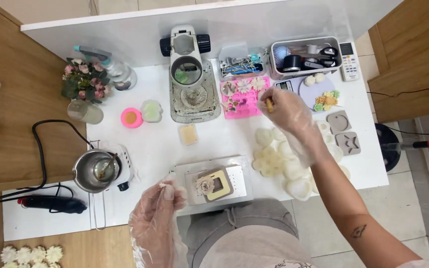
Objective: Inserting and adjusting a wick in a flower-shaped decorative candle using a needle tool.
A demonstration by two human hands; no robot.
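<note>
Both hands wear thin clear plastic gloves. My right hand (283,106) reaches over the table beside a pink silicone mould (244,101) and grips a small brown-tipped tool (269,104). My left hand (162,203) hovers at the table's near edge, fingers pinched on a tiny pale piece. Just right of it lies a metal tray (237,176) holding a square cream frame (218,182) with a beige flower (205,185) on it. Several white flower-shaped pieces (279,161) lie under my right forearm.
A stereo microscope (189,69) stands at the back centre. A metal pot (94,171) sits on a small heater at the left, a black tool (50,203) beside it. A tool bin (305,55), remote (349,62), flower bouquet (83,82), pink cup (131,118) and grey moulds (343,131) surround the work.
</note>
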